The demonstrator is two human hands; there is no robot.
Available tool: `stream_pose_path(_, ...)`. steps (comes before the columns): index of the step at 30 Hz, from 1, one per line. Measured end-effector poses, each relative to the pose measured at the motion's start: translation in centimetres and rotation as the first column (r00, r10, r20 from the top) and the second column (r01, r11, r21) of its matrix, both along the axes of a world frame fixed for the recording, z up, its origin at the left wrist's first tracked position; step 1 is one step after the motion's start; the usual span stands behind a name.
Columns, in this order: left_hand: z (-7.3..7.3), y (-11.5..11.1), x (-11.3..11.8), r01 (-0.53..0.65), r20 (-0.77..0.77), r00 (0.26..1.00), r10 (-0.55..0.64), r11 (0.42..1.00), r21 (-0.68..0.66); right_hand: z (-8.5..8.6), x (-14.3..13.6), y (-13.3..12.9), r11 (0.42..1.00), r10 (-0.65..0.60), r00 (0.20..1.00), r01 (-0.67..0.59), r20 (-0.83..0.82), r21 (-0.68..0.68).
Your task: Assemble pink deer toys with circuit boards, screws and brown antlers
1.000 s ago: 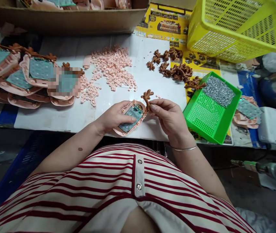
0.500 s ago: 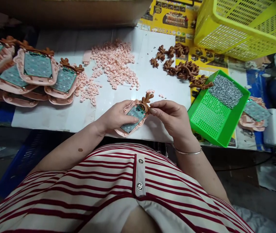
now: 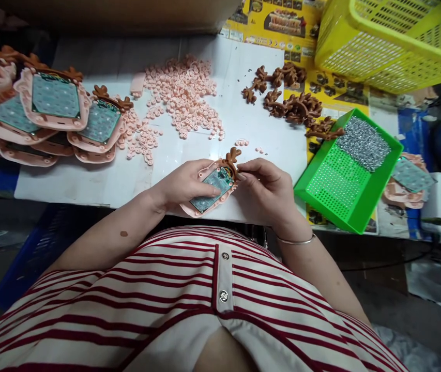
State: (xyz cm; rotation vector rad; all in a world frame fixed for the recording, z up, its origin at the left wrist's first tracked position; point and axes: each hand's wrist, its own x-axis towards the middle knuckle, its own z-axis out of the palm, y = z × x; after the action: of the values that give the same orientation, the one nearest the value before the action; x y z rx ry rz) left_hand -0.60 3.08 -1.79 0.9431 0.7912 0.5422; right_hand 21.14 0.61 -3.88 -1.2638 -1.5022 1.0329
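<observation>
My left hand [image 3: 183,183] is closed around a pink plastic housing [image 3: 189,211] that holds a green circuit board [image 3: 204,201], its thumb lying across the board. A brown antler-shaped piece [image 3: 232,155] sits at the housing's upper end. At that end my right hand [image 3: 264,188] pinches the antler piece's right side between thumb and fingertips; that part is mostly covered by the fingers. Small pink plastic pieces [image 3: 189,98] are heaped beyond the hands, with a few more [image 3: 242,142] just past the housing.
Several assembled housings [image 3: 55,101] with boards and antlers are stacked at left. Loose brown antler pieces [image 3: 298,107] lie at back right. A green basket [image 3: 373,204] holds silver screws [image 3: 365,144]. Behind stands a yellow crate [image 3: 360,62]; another housing [image 3: 408,175] lies far right.
Both hands stay at the housing, and my right fingers have shifted slightly at the antler piece. The whole view has shifted a little.
</observation>
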Motion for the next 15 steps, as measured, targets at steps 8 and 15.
stream_pose_path(8, 0.0, 0.0, -0.2, 0.064, 0.088, 0.994, -0.057, 0.995, -0.076, 0.6, 0.5, 0.4, 0.974, 0.052, 0.971, -0.101, -0.233, -0.203)
stream_pose_path(15, 0.2, -0.1, 0.0, 0.091, 0.057, 0.994, -0.089, 0.995, -0.042, 1.9, -1.4, 1.9, 0.949, 0.077, 0.951, -0.161, -0.298, -0.270)
